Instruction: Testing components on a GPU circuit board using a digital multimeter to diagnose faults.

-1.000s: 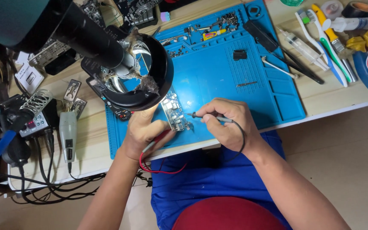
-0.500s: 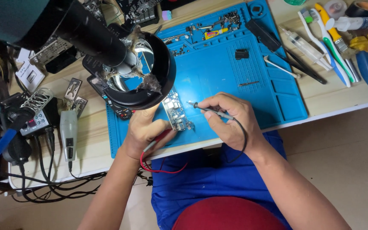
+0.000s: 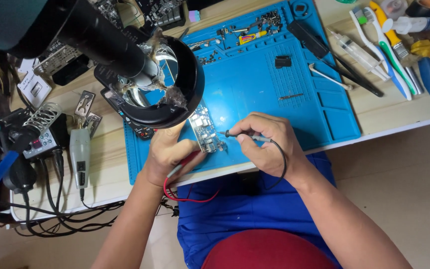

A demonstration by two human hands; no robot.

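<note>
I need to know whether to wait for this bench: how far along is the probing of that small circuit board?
Set up: the circuit board lies on the blue mat, loose screws sit in the mat's tray. In hand: the right hand holds a black probe with its tip by the board's edge; the left hand holds a red probe beside the board. Nothing is reassembled.

Both forearms are bare from the elbow down, with no sleeve, cuff, watch or band showing at either wrist. The left hand (image 3: 167,154) and the right hand (image 3: 265,144) wear no gloves and no rings that can be made out; the fingernails are short. The torso is covered by a plain bright blue garment (image 3: 245,209) without visible print or buttons. Below it, at the bottom edge, lies a smooth dark red cloth (image 3: 265,251), also unmarked.
</note>
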